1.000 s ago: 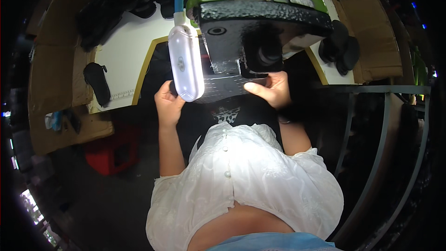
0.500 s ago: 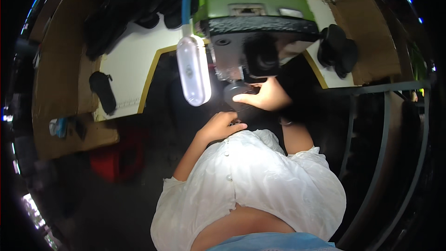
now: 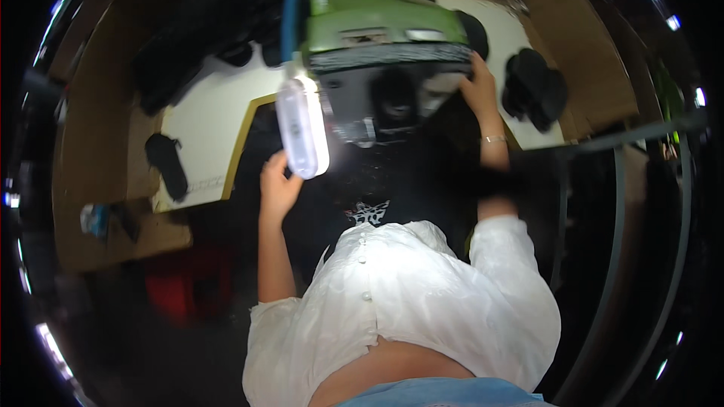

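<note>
a white surface (image 3: pixel 211 105) with a yellow edge curves around the person, walled in by brown cardboard (image 3: pixel 87 136), with a grey metal rack (image 3: pixel 620 181) on the right and a red stool (image 3: pixel 188 286) low on the left. a green machine (image 3: pixel 366 19) with a dark underside fills the middle, and a lit oblong lamp (image 3: pixel 302 128) stands beside it under a blue tube (image 3: pixel 292 7). the right hand (image 3: pixel 480 83) is stretched to the far right side of the machine, next to a dark rounded piece (image 3: pixel 475 34) that shows just behind the housing; its fingertips are partly hidden there, so i cannot tell whether it grips that piece. the left hand (image 3: pixel 279 185) is loosely bent at the lamp's lower end, thumb apart from the fingers, and whether it pinches anything behind the lamp cannot be told either. the main risk, i judge, is the blocked view — with the machine between the eyes and those fingertips, the right hand could take a poor hold, or knock its knuckles on the housing. its bracelet (image 3: pixel 494 138) could catch on an edge, and a wide swing of that forearm could brush the black pile (image 3: pixel 535 87) nearby and topple it. the left hand is near enough to the lamp to bump it, which would throw the light off the work. anything dark that slips down over the dark lap would be hard to spot — black on black.
</note>
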`<state>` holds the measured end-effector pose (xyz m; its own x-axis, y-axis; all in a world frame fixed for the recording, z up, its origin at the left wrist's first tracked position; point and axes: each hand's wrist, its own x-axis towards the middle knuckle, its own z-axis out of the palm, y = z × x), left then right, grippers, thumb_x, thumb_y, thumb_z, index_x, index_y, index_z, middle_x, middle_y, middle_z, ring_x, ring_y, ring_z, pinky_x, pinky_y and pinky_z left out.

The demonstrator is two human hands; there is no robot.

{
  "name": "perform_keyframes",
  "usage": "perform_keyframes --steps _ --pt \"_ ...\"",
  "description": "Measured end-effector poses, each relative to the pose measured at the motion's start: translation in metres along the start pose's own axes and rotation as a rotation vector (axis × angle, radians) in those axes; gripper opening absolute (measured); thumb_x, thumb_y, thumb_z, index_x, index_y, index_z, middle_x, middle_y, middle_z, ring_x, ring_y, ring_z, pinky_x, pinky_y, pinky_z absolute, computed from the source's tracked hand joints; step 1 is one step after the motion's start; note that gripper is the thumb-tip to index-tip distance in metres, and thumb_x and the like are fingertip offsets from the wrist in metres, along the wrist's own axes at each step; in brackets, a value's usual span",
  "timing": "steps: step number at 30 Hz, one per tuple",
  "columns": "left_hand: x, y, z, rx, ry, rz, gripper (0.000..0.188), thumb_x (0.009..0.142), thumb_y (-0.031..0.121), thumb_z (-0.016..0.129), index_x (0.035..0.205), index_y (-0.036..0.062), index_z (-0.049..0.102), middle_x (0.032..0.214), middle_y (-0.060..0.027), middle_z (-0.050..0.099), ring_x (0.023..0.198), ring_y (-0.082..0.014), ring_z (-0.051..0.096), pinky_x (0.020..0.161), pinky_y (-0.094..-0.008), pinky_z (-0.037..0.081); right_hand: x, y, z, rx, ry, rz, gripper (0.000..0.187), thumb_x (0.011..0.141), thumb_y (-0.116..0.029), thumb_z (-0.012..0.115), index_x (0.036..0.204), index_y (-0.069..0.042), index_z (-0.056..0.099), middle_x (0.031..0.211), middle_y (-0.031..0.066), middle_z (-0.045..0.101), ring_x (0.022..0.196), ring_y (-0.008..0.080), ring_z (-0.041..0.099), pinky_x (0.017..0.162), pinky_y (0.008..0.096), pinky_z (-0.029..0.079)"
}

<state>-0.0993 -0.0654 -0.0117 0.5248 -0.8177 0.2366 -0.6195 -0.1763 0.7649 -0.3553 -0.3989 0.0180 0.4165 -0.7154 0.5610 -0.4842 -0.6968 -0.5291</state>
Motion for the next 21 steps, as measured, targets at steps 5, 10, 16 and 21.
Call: perform_keyframes --steps 5,10,16,21 --pt "0.018 -0.074 -0.091 0.557 0.515 -0.355 0.038 0.08 0.035 0.062 0.111 0.0142 0.06 0.129 -0.0122 0.048 0.124 -0.0296 0.04 0.103 -0.0576 0.02 -0.041 0.004 -0.001 -0.052 0.078 0.0 0.034 0.081 -0.018 0.065 0.111 -0.001 0.058 0.119 0.0163 0.056 0.114 0.0327 0.05 0.096 0.0382 0.039" --pt "-0.002 -0.126 -0.137 0.748 0.586 -0.642 0.053 0.075 0.045 0.065 0.108 0.0057 0.053 0.119 -0.0158 0.048 0.118 -0.0337 0.04 0.097 -0.0535 0.03 -0.074 -0.003 -0.007 0.062 -0.012 0.111 0.031 0.08 -0.011 0.063 0.109 0.001 0.058 0.11 0.0164 0.06 0.106 0.0317 0.055 0.091 0.0353 0.041" --pt "-0.019 -0.06 -0.085 0.945 0.46 -0.443 0.056 0.069 0.045 0.072 0.105 0.0087 0.05 0.108 -0.0087 0.052 0.108 -0.0314 0.047 0.086 -0.0489 0.039 -0.077 -0.027 -0.003 0.052 -0.072 0.055 0.027 0.079 -0.015 0.064 0.1 0.001 0.06 0.1 0.0171 0.062 0.098 0.0342 0.058 0.083 0.036 0.044" --pt "-0.021 -0.042 -0.066 0.935 0.371 -0.361 0.032 0.069 0.015 0.069 0.094 0.0115 0.051 0.094 -0.0046 0.055 0.095 -0.0248 0.053 0.082 -0.0428 0.037 -0.09 -0.028 0.019 -0.089 -0.378 0.04 0.027 0.074 -0.022 0.068 0.085 0.002 0.063 0.083 0.02 0.063 0.08 0.0377 0.061 0.069 0.0392 0.047"
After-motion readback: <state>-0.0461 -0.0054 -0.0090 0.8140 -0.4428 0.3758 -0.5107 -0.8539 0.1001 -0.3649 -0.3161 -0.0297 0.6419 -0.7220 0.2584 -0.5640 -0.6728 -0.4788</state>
